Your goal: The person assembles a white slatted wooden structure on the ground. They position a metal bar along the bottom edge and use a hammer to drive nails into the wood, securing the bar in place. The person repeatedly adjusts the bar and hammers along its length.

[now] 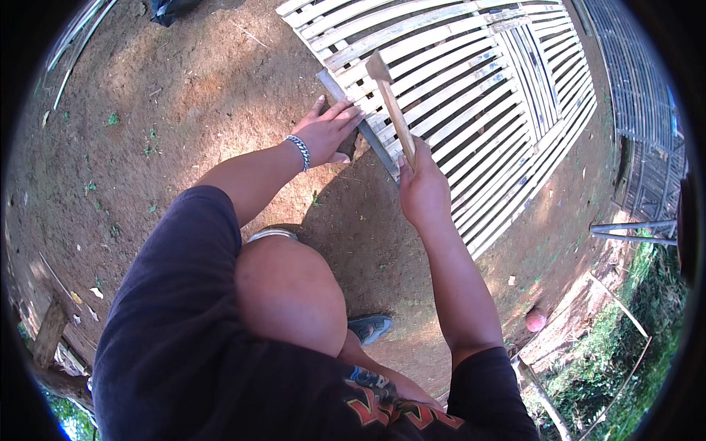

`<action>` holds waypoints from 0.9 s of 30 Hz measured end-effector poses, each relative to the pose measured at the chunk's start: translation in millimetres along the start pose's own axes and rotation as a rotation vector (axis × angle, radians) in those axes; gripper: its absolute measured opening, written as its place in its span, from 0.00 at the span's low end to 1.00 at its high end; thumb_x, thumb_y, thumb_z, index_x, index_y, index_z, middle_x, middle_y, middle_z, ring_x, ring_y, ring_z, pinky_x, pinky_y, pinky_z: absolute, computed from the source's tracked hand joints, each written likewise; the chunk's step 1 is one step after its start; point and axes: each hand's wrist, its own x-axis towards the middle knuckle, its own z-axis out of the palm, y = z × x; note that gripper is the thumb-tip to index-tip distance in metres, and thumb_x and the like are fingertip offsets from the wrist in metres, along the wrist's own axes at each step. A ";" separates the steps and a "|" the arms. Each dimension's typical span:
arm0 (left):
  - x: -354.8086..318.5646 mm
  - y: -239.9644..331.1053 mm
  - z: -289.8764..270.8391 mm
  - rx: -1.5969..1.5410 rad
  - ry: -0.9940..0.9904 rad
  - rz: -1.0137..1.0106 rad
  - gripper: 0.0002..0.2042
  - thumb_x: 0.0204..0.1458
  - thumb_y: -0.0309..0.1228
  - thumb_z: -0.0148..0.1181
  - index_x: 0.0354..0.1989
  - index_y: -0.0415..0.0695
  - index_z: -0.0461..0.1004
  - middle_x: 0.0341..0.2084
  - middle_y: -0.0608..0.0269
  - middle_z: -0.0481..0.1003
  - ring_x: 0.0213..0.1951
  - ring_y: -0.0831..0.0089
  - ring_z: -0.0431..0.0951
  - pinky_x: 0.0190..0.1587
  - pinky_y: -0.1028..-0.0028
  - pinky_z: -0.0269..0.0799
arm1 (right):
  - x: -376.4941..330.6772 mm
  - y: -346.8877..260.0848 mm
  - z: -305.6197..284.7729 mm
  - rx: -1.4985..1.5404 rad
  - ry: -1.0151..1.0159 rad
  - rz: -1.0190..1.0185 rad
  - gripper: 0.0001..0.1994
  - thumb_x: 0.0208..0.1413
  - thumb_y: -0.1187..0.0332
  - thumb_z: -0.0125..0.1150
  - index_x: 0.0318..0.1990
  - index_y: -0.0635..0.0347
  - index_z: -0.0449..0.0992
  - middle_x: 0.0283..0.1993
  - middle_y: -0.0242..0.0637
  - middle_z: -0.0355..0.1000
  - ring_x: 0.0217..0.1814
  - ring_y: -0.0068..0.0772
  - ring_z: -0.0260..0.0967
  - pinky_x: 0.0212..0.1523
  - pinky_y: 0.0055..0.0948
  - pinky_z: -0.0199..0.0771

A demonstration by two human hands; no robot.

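Note:
My right hand [425, 187] is closed round the lower wooden handle of a hammer [397, 114]. The hammer's blunt head points away from me and is above the slatted bamboo panel [471, 92]. With fingers stretched out, my left hand [329, 134] rests at the panel's near left edge, fingertips on the grey edge strip [379, 147] and slat ends. Whether a nail is under those fingers cannot be seen. The panel is made of pale split slats laid side by side over crosspieces, low over the ground.
Brown bare soil [184, 95] surrounds the panel. A dark bag [170, 9] lies at the far left. On the right are a bamboo fence [636, 81], a reddish ball [536, 319] and a grassy slope [632, 353]. My shoe [370, 328] stands below the panel.

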 end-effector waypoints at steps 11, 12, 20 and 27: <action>-1.9 -3.1 -3.2 0.019 -0.013 -0.003 0.52 0.51 0.64 0.62 0.79 0.49 0.47 0.74 0.64 0.55 0.78 0.66 0.47 0.77 0.45 0.46 | -2.5 22.1 11.6 0.028 0.039 0.088 0.18 0.67 0.63 0.56 0.62 0.56 0.66 0.42 0.60 0.78 0.44 0.66 0.77 0.45 0.59 0.76; -1.5 -2.0 -1.5 0.014 -0.007 0.002 0.52 0.51 0.64 0.62 0.79 0.49 0.48 0.74 0.64 0.55 0.78 0.66 0.47 0.77 0.45 0.46 | -7.3 21.4 16.9 0.062 0.079 0.067 0.19 0.67 0.63 0.56 0.62 0.56 0.66 0.42 0.60 0.78 0.44 0.67 0.77 0.45 0.59 0.76; 1.0 -1.2 1.8 0.024 0.014 0.016 0.52 0.50 0.64 0.63 0.78 0.47 0.49 0.74 0.62 0.55 0.78 0.65 0.47 0.76 0.44 0.48 | -11.3 45.7 35.6 0.026 -0.064 0.140 0.20 0.68 0.64 0.56 0.62 0.62 0.63 0.39 0.64 0.77 0.43 0.70 0.77 0.44 0.59 0.76; 3.6 2.2 -0.9 0.001 -0.006 0.031 0.52 0.52 0.63 0.63 0.79 0.47 0.48 0.75 0.63 0.53 0.78 0.65 0.46 0.76 0.44 0.48 | -20.1 56.5 64.2 0.032 -0.089 0.153 0.19 0.68 0.64 0.57 0.60 0.63 0.64 0.38 0.65 0.77 0.41 0.71 0.76 0.40 0.59 0.76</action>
